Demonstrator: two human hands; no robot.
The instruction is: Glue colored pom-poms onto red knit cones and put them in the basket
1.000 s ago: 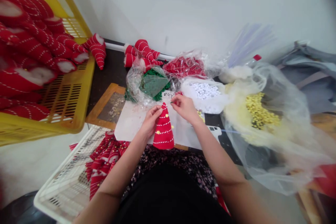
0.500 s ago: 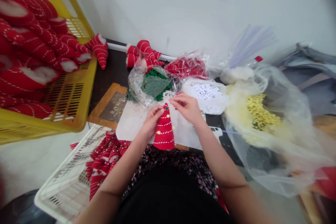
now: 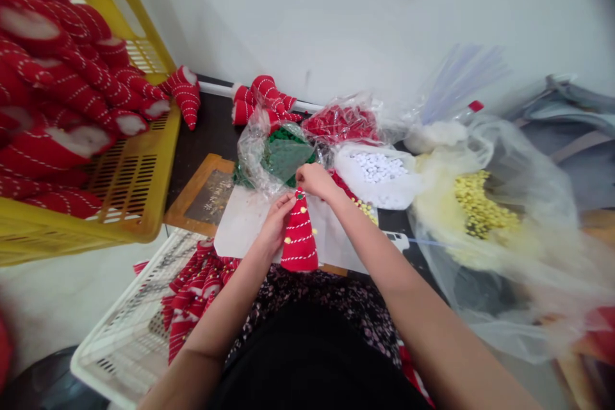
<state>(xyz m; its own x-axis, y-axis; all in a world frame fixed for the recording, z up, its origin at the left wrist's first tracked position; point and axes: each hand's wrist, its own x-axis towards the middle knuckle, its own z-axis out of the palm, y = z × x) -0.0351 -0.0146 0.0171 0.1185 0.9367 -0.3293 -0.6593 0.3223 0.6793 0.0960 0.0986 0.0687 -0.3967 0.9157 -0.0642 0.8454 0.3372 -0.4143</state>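
Observation:
A red fabric cone with white stitched lines, yellow dots and a green dot near its tip stands upright over the white sheet. My left hand grips the cone's upper left side between thumb and fingers. Just above the tip is my right hand, its fingers pinched together; whatever they hold is too small to make out. Behind it lies an open clear bag of green pieces. White pieces rest in a bag to the right, and small yellow pieces lie beside my right forearm.
A yellow crate full of red cones is at left. Below it, a white basket holds more cones. Red pieces in plastic are at the back. A big translucent bag with yellow pieces sits at right, by a wooden-framed board.
My right hand has moved left, from beside the cone's tip to just above and behind it, uncovering red and yellow pieces on the sheet. My left hand still holds the cone.

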